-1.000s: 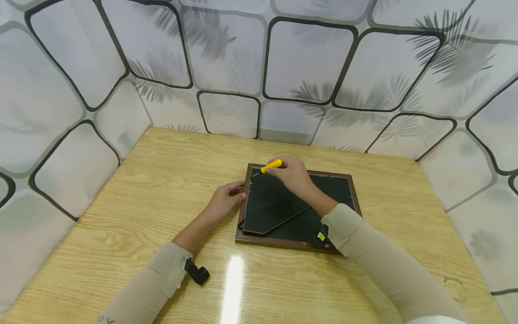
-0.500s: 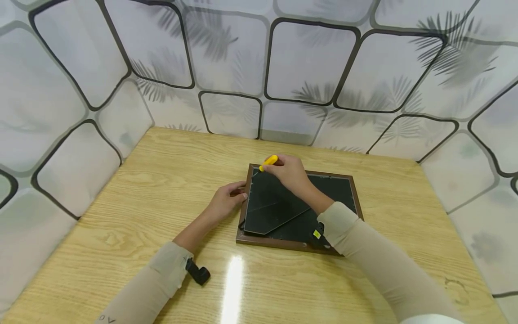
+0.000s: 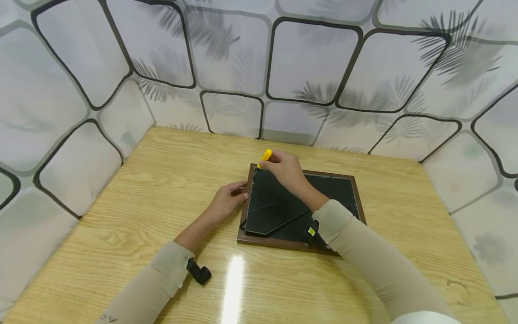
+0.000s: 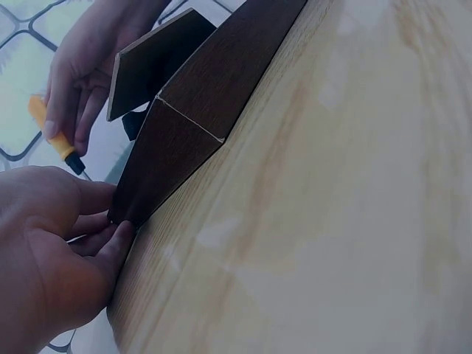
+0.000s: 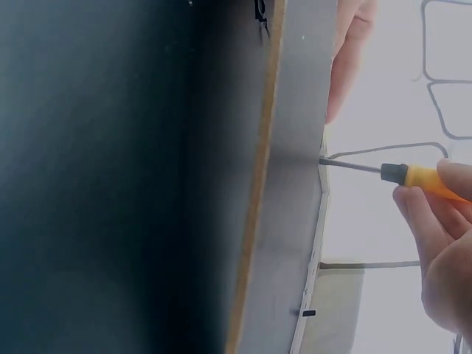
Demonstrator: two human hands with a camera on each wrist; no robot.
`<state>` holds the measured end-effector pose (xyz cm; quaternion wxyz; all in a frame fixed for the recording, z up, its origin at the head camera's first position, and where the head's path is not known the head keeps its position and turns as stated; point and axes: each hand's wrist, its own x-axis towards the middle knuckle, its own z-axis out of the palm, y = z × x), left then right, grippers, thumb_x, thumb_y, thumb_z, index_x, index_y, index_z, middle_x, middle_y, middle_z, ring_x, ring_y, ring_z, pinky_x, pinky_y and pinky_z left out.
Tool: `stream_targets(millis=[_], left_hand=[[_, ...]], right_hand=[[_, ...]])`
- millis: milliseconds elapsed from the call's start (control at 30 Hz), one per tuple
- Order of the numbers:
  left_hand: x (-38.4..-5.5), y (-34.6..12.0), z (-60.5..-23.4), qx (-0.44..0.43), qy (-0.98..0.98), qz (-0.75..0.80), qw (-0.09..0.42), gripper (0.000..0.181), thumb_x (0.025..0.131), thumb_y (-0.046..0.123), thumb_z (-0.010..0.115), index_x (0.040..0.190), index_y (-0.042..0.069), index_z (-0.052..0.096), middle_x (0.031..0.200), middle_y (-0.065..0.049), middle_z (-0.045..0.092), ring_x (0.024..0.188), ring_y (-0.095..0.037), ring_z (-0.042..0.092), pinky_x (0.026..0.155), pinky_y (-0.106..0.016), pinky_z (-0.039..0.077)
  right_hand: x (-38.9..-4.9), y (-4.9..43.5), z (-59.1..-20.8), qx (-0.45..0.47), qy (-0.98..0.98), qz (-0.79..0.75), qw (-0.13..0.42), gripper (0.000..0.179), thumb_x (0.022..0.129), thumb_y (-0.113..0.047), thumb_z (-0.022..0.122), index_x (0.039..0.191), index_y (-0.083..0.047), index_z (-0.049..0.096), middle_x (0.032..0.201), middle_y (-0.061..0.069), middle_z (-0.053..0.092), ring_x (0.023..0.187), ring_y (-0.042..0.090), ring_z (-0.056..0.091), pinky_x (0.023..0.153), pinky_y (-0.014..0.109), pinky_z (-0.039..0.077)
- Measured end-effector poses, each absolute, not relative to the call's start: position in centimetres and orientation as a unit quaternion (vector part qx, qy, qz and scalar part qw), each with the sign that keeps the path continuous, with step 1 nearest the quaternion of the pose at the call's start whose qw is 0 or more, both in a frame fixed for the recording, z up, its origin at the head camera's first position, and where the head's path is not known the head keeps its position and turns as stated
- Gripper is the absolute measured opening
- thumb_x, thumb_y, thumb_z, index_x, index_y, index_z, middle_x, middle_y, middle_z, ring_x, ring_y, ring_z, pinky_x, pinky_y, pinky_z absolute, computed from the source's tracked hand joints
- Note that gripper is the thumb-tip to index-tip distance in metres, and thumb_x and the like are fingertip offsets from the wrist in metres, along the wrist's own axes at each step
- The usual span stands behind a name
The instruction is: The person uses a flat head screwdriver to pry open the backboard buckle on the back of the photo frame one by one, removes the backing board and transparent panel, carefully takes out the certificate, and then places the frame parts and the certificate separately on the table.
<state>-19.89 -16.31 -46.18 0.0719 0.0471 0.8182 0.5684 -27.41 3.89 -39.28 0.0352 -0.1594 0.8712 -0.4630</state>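
Observation:
A picture frame (image 3: 267,244) lies face down on the table, its black back up. On that back sits an easel stand (image 3: 259,222), a dark angled flap raised off the board in the left wrist view. My right hand (image 3: 288,172) pinches the yellow handle of a screwdriver (image 5: 424,179) between thumb and fingers. Its metal shaft points down at the frame's far left corner, the tip right at the inner edge. My left hand (image 3: 226,200) holds the frame's left side, thumb and fingertips against the brown wood (image 4: 173,144).
The wooden table (image 3: 170,171) extends around the frame on all sides. Patterned wall sheets (image 3: 299,58) stand behind and at both sides. Small dark tabs (image 5: 309,313) stick out along the frame's inner edge. Wrist cameras (image 3: 199,272) are strapped at both cuffs.
My right hand has shifted a little left and away, toward the frame's far left corner, and the screwdriver handle has swung more upright. The left hand keeps its place on the frame.

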Motion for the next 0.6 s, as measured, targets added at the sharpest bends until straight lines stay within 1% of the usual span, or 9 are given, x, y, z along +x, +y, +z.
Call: stream_targets(millis=[200,433,600], left_hand=[[-20.0,-16.3,-46.2,0.042,0.817,0.572,0.069,0.048,0.101,0.012,0.061,0.148,0.005,0.051,0.143,-0.017,0.057,0.129,-0.033,0.056,0.107,-0.047,0.048],[-19.8,-16.4,-46.2,0.046,0.818,0.569,0.072,0.049,0.101,0.012,0.06,0.149,0.005,0.049,0.146,-0.016,0.054,0.13,-0.032,0.055,0.106,-0.046,0.048],[-19.8,-16.4,-46.1,0.048,0.819,0.567,0.074,0.05,0.101,0.013,0.06,0.149,0.005,0.049,0.147,-0.016,0.054,0.131,-0.032,0.055,0.107,-0.046,0.048]], right_hand=[[-27.5,3.6,-39.4,-0.161,0.871,-0.463,0.032,0.033,0.094,-0.033,0.073,0.119,-0.012,0.071,0.116,0.007,0.074,0.105,0.022,0.071,0.09,0.042,0.059],[-27.5,4.2,-39.8,-0.161,0.85,-0.5,0.043,0.036,0.095,-0.032,0.071,0.12,-0.006,0.07,0.114,0.008,0.074,0.105,0.023,0.07,0.093,0.044,0.057],[-27.2,5.2,-39.9,-0.152,0.852,-0.499,0.056,0.034,0.094,-0.033,0.072,0.119,-0.01,0.069,0.116,0.007,0.071,0.108,0.024,0.067,0.093,0.045,0.056]])
